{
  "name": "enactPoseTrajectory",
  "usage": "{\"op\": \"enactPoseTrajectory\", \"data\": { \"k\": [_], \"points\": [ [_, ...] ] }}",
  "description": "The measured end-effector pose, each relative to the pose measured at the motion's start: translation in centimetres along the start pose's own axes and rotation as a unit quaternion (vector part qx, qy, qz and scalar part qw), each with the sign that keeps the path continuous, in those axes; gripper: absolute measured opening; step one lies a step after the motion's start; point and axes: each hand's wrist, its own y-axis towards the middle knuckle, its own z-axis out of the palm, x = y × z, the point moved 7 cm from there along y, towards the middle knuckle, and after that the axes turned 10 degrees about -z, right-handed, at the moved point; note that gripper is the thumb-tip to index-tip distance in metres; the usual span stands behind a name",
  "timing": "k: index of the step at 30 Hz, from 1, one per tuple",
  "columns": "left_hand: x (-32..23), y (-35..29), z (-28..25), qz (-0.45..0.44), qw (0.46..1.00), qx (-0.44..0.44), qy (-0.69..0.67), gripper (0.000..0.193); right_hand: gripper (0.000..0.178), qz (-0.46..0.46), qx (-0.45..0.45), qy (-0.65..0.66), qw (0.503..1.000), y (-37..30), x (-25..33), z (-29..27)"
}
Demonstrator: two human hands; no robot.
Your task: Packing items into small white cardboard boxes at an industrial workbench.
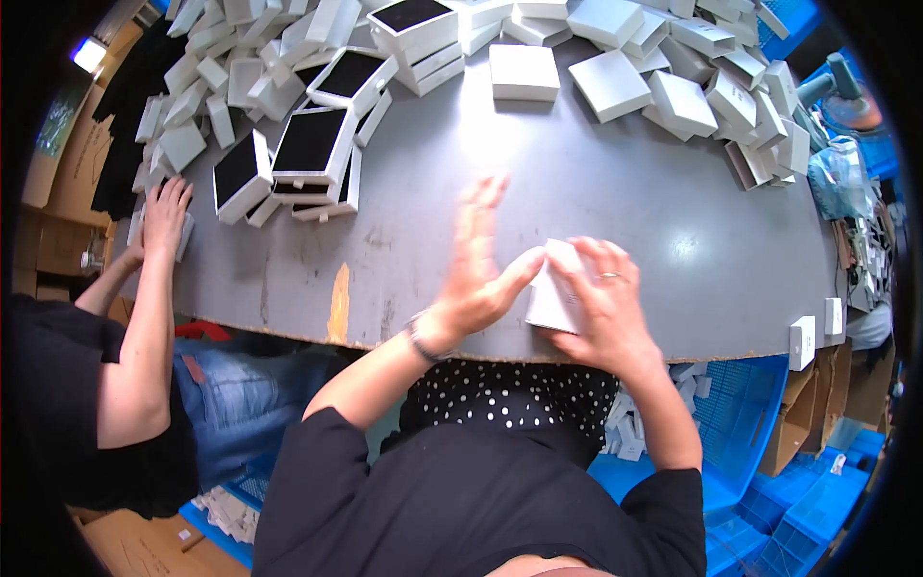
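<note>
My right hand (pixel 611 313) is wrapped round a small white box (pixel 555 296) above the near part of the grey table, with a ring on one finger. My left hand (pixel 473 274) is open beside it, its fingers stretched upward and smeared by motion. The left thumb reaches to the box's upper left edge; whether it touches cannot be made out. Ahead lies a single white box (pixel 524 73). To the left, open white box trays with black linings (pixel 312 141) are stacked.
White boxes heap at the far left (pixel 183 144) and far right (pixel 681 102). A co-worker's hands (pixel 165 216) are at the table's left end. Two white boxes (pixel 802 343) stand at the right edge. A blue crate (pixel 740 409) sits below, near my right arm.
</note>
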Motion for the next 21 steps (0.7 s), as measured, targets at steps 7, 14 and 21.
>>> {"op": "enactPoseTrajectory", "data": {
  "k": [7,14,21],
  "points": [
    [1.1,2.2,-19.2,-0.088,0.818,-0.289,0.49,0.074,0.08,0.179,0.223,-0.135,0.949,2.8,-8.3,-6.5],
    [0.7,2.6,-16.5,-0.065,0.864,-0.235,0.44,0.067,0.087,0.038,0.017,-0.155,0.987,22.6,-15.6,4.9],
    [0.8,-2.6,-7.8,-0.065,0.946,0.055,0.313,0.086,0.066,-0.115,0.014,-0.009,0.993,12.9,-7.2,1.5]
  ]
}}
